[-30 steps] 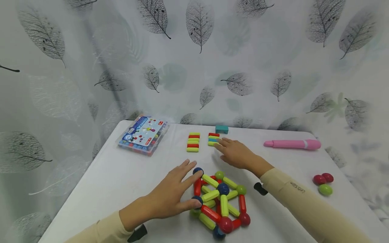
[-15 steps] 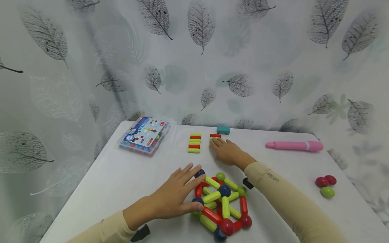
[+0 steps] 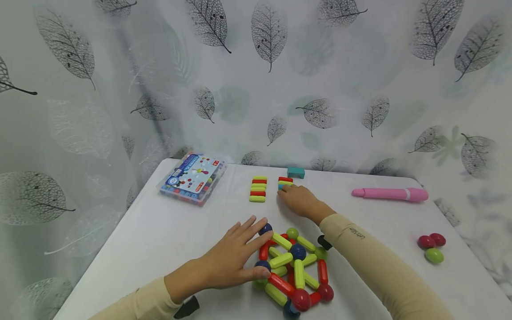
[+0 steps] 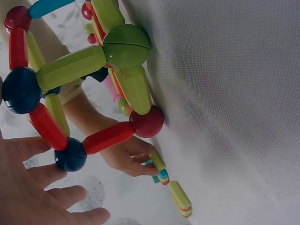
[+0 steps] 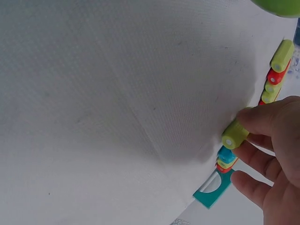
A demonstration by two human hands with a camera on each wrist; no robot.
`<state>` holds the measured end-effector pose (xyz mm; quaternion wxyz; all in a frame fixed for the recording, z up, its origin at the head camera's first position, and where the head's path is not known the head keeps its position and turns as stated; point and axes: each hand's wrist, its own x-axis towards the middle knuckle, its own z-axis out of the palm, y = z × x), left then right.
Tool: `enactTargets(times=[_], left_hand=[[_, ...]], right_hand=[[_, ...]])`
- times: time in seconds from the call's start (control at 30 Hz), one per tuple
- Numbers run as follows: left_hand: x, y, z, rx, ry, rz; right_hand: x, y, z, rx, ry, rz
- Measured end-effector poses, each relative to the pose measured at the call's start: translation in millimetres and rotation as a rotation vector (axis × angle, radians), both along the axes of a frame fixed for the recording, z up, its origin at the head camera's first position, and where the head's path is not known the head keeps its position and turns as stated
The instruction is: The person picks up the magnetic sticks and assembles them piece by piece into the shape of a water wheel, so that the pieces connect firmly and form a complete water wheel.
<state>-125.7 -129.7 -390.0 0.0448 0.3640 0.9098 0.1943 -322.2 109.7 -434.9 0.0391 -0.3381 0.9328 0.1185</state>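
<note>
A built figure of red and green magnetic sticks and balls [image 3: 294, 266] stands on the white table [image 3: 160, 231] near the front edge. My left hand [image 3: 256, 249] lies against its left side with straight, spread fingers, the thumb on a blue ball [image 4: 69, 154]. My right hand [image 3: 285, 192] reaches to the far short stack of sticks [image 3: 285, 181]. In the right wrist view its thumb and fingers [image 5: 262, 117] pinch a green stick [image 5: 234, 134] at the near end of that stack, above a blue and a red one.
A second stack of green and red sticks [image 3: 258, 189] lies left of the first. A teal piece [image 3: 296, 172] sits behind them. A clear box of parts [image 3: 193, 178] is at the back left, a pink pen [image 3: 390, 194] at the back right, three loose balls [image 3: 431, 246] by the right edge.
My right hand has slid left to the short stack and closed its fingers round the nearest green stick. The left hand has stayed on the figure.
</note>
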Motion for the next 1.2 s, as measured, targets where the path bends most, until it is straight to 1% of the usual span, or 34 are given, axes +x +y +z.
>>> enactTargets(times=[0.13, 0.43, 0.57, 0.73, 0.9, 1.07, 1.17, 1.2], left_hand=[[-0.2, 1.1, -1.1, 0.003, -0.01, -0.002], [-0.7, 2.5, -0.8, 0.0, -0.005, -0.004], [-0.6, 2.8, -0.4, -0.001, -0.008, -0.004], [-1.0, 2.9, -0.7, 0.0, -0.013, -0.003], [-1.1, 2.2, -0.9, -0.003, -0.013, 0.0], [-1.0, 0.4, 0.6, -0.004, -0.018, 0.008], [-1.3, -1.5, 1.3, 0.0, -0.028, 0.023], [-1.6, -2.2, 1.4, 0.001, -0.031, 0.029]], right_hand=[[0.5, 0.8, 0.5, -0.017, -0.008, -0.018], [2.5, 3.4, 4.9, -0.043, -0.021, -0.047], [3.0, 6.5, 6.1, -0.062, -0.049, -0.064], [6.3, 11.7, 10.0, -0.125, -0.1, -0.087], [17.8, 20.5, 17.3, -0.255, -0.148, -0.071], [37.3, 30.9, 32.9, -0.469, -0.237, -0.05], [49.6, 38.2, 39.2, -0.602, -0.315, -0.059], [53.4, 40.6, 39.9, -0.646, -0.348, -0.077]])
